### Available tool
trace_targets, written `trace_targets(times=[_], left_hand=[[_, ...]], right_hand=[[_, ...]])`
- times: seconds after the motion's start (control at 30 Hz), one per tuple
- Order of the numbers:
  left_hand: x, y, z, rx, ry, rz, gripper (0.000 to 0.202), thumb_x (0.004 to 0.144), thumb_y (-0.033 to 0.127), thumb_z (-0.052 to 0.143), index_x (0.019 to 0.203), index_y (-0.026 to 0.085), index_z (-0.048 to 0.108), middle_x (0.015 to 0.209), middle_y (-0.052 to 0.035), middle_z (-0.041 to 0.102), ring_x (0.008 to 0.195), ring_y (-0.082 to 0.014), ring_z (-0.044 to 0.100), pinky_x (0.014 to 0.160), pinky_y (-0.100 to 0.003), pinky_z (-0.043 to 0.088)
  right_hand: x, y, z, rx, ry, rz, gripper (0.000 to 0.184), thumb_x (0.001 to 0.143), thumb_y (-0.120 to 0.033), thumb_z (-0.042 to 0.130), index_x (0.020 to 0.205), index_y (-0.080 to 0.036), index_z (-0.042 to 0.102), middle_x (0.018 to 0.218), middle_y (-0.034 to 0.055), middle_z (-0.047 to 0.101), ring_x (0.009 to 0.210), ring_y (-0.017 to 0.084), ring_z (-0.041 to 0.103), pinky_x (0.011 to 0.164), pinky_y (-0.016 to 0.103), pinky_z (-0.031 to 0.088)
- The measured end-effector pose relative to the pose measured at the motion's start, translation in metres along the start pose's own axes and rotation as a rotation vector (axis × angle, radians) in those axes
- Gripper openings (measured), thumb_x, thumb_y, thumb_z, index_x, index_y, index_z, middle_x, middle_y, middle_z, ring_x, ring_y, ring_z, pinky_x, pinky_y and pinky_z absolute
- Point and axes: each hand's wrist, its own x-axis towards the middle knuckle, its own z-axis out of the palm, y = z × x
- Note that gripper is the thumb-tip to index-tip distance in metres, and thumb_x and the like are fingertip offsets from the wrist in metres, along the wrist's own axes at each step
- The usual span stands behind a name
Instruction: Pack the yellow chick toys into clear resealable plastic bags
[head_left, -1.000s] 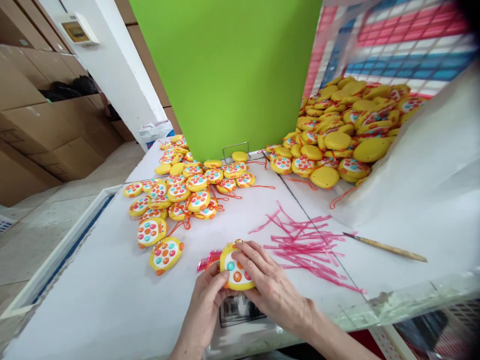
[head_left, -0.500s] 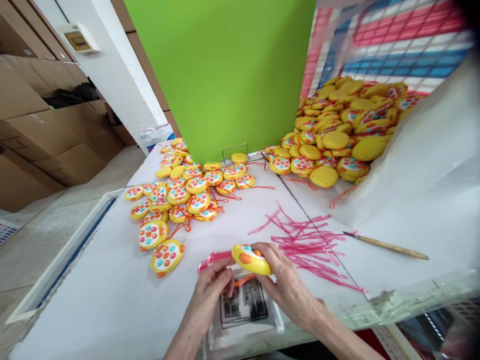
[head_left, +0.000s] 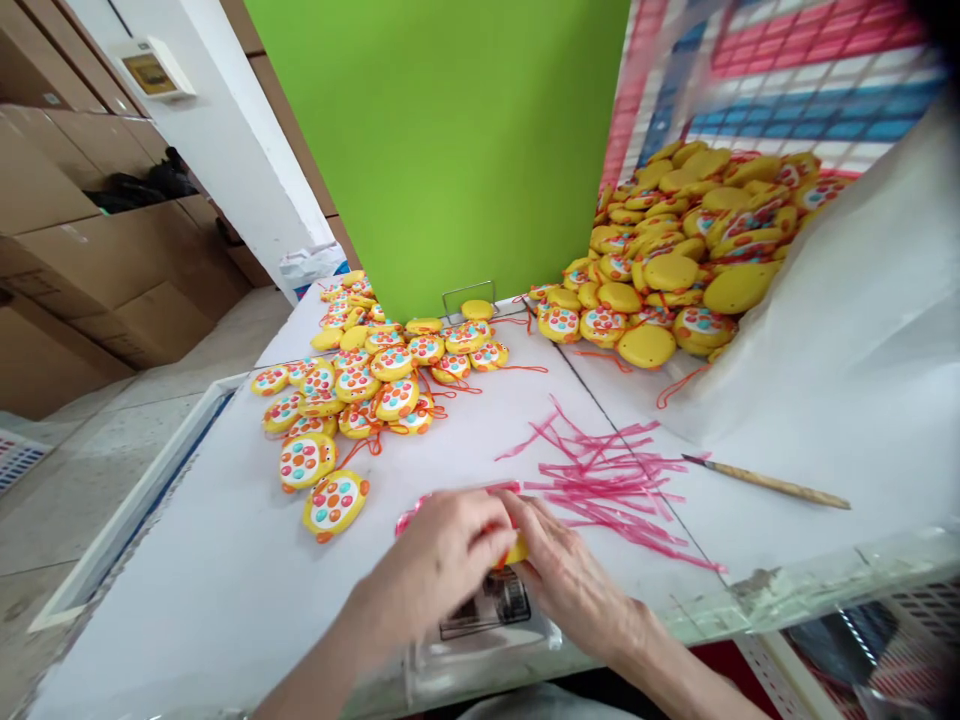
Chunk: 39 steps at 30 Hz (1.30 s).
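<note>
A yellow animal-shaped pop-bubble toy [head_left: 517,548] sits between my hands, mostly covered by fingers. My right hand [head_left: 566,565] is closed round its right side. Over its left side and top curl the fingers of my left hand [head_left: 442,550], slightly blurred by motion. The toy's orange cord loop is hidden. Beneath the hands lies a clear plastic bag [head_left: 487,645] with black print, at the table's front edge. Pink strips show just behind my left hand.
Similar yellow toys [head_left: 356,385] lie spread to the left, and a large heap [head_left: 675,270] fills the back right. Loose pink ribbon strips [head_left: 615,485] and a wooden-handled pointed tool [head_left: 772,482] lie to the right. A green panel [head_left: 465,150] stands behind.
My left hand has moved up and over the toy, covering most of it. The toy, previously held with its side and bubbles showing, is lower and turned between my hands.
</note>
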Motion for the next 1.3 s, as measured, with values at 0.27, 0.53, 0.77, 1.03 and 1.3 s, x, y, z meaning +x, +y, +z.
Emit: trace_targets(times=[0.27,0.53,0.77,1.03,1.3], left_hand=[[0.030,-0.066,0.011,-0.623,-0.152,-0.240,0.019,0.070,0.032,0.069,0.064,0.014,0.065,0.057,0.0023,0.055,0.055,-0.0099,0.045,0.055,-0.021,0.035],[0.007,-0.082,0.032,-0.456,0.344,-0.271,0.027,0.085,0.039,0.050,0.072,0.017,0.059,0.064,0.0007,0.056,0.065,-0.0145,0.053,0.064,-0.025,0.042],[-0.015,-0.106,0.100,0.419,0.510,0.066,0.026,0.088,0.020,0.045,0.110,0.017,0.057,0.116,-0.0133,0.059,0.108,-0.0260,0.054,0.091,-0.044,0.047],[-0.007,-0.112,0.096,0.543,0.515,0.048,0.020,0.088,0.012,0.041,0.087,0.018,0.060,0.088,-0.0070,0.061,0.083,-0.0211,0.057,0.076,-0.038,0.052],[-0.002,-0.132,0.094,0.637,0.624,0.258,0.021,0.089,0.014,0.039,0.098,0.015,0.058,0.087,-0.0083,0.062,0.082,-0.0230,0.056,0.073,-0.037,0.048]], right_hand=[[-0.013,-0.014,-0.010,0.020,-0.123,-0.012,0.068,0.081,0.002,0.042,0.139,-0.032,0.033,0.121,0.0055,0.054,0.112,0.023,0.048,0.092,0.038,0.048],[-0.003,-0.007,-0.018,0.186,0.129,0.119,0.040,0.086,-0.009,0.051,0.122,-0.028,0.044,0.115,0.0045,0.054,0.107,0.021,0.051,0.093,0.034,0.043],[0.011,0.014,-0.019,0.666,0.185,0.414,0.033,0.086,-0.031,0.057,0.115,-0.022,0.044,0.099,0.0027,0.057,0.090,0.019,0.056,0.075,0.030,0.051],[0.017,0.013,-0.002,1.122,0.235,0.587,0.032,0.084,-0.035,0.061,0.111,-0.024,0.049,0.110,0.0033,0.055,0.100,0.022,0.057,0.076,0.034,0.054],[0.031,0.012,0.008,1.023,0.226,0.593,0.034,0.080,-0.040,0.061,0.103,-0.022,0.045,0.097,0.0034,0.054,0.085,0.019,0.060,0.055,0.026,0.054]])
